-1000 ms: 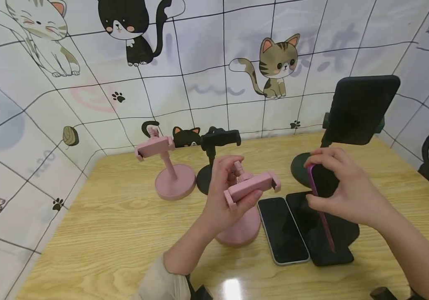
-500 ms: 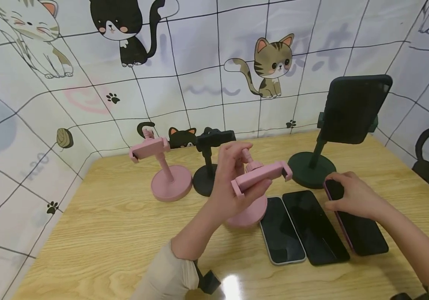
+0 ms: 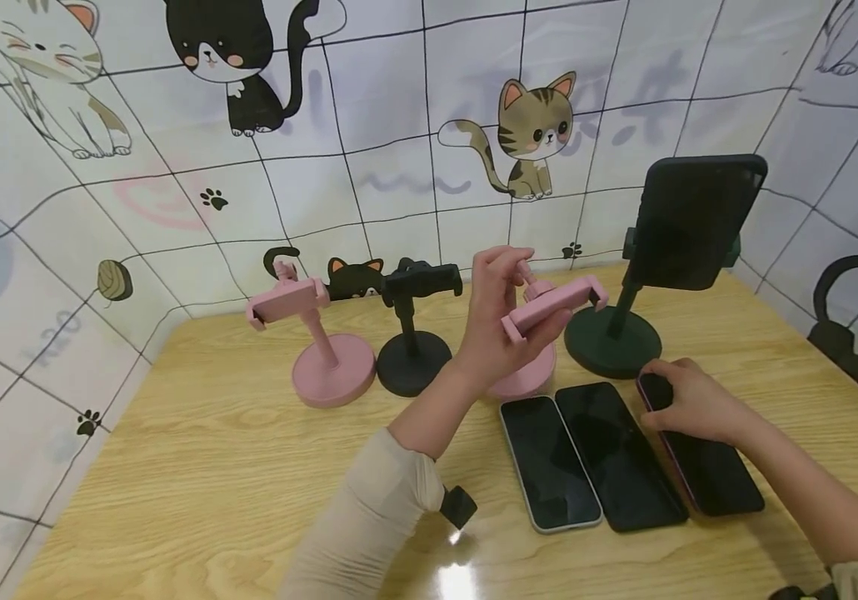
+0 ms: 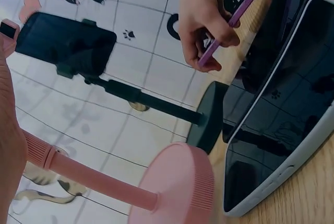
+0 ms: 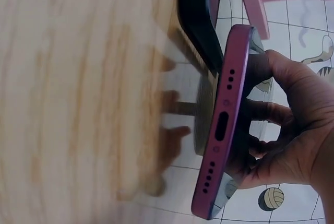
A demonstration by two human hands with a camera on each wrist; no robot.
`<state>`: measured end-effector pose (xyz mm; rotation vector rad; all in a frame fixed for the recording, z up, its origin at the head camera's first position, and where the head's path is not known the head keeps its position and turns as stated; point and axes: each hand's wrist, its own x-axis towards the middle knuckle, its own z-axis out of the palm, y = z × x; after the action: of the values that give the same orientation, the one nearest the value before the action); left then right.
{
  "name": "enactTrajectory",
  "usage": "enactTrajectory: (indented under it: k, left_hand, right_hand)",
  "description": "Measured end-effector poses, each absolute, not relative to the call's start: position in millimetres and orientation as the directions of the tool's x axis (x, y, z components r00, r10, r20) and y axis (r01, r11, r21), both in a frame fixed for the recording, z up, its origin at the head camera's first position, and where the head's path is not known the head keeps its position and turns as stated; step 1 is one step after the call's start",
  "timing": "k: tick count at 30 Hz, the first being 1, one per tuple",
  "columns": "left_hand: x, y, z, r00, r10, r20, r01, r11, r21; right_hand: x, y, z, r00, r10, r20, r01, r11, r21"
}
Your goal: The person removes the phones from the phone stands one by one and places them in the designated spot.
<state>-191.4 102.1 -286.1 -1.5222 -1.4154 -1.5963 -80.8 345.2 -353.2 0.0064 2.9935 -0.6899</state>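
Note:
My left hand (image 3: 495,329) grips a pink phone stand (image 3: 555,308) just under its clamp; the stand's round base shows below the hand. In the left wrist view its pink stem and base (image 4: 177,187) stand beside a white-edged phone (image 4: 295,112). My right hand (image 3: 695,407) holds a purple-edged phone (image 3: 721,479) by its long sides near its far end, low at the tabletop. In the right wrist view the phone's purple end (image 5: 222,125) faces the camera. Left of it lies a black phone (image 3: 620,458), screen up, with the white-edged phone alongside.
Another pink stand (image 3: 333,368) and a black stand (image 3: 414,365) are at the back left. A dark green stand (image 3: 612,342) behind the phones carries a black phone (image 3: 699,225) in its clamp. A cat-print cloth (image 3: 391,108) covers the wall behind the wooden table (image 3: 234,483).
My right hand has lowered the purple-edged phone from above the black phone to the table at its right. My left hand has moved the pink stand right and farther back, still gripping it.

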Motion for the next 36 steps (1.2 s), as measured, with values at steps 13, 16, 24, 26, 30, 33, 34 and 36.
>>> enactTrajectory:
  k: [13, 16, 24, 26, 30, 33, 34, 36]
  left_hand:
    - [-223.4, 111.6, -304.1, -0.293, 0.295, 0.909, 0.925, -0.152, 0.347]
    - [-227.6, 110.6, -304.0, -0.331, 0.306, 0.892, 0.918, -0.116, 0.38]
    - [-234.3, 116.0, -302.2, -0.427, 0.352, 0.833, 0.871, -0.089, 0.484]
    - [-236.2, 117.7, -301.7, -0.433, 0.36, 0.826, 0.868, -0.082, 0.491]
    - [-240.0, 121.1, -300.7, -0.445, 0.381, 0.81, 0.85, -0.106, 0.516]
    - [-242.6, 123.5, -300.7, -0.478, 0.412, 0.776, 0.811, -0.132, 0.57]
    - [-243.3, 124.2, -300.7, -0.49, 0.425, 0.761, 0.796, -0.138, 0.589]
    - [-244.6, 124.9, -300.5, -0.511, 0.447, 0.734, 0.772, -0.137, 0.621]
  right_hand:
    - [-81.3, 342.8, -357.2, -0.994, -0.016, -0.112, 0.038, 0.889, -0.456]
    - [-82.3, 340.6, -359.1, -0.993, -0.022, -0.12, 0.037, 0.885, -0.464]
    - [-81.3, 344.4, -361.4, -0.993, -0.023, -0.118, 0.034, 0.887, -0.461]
    - [-81.6, 345.2, -361.3, -0.992, -0.02, -0.124, 0.04, 0.887, -0.46]
    - [-81.9, 346.0, -360.9, -0.991, -0.016, -0.135, 0.047, 0.89, -0.454]
    - [-82.0, 346.5, -361.3, -0.99, -0.01, -0.144, 0.055, 0.893, -0.446]
    - [-82.0, 346.6, -361.5, -0.989, -0.008, -0.146, 0.058, 0.894, -0.445]
    - [-82.0, 346.8, -361.9, -0.989, -0.003, -0.145, 0.063, 0.894, -0.444]
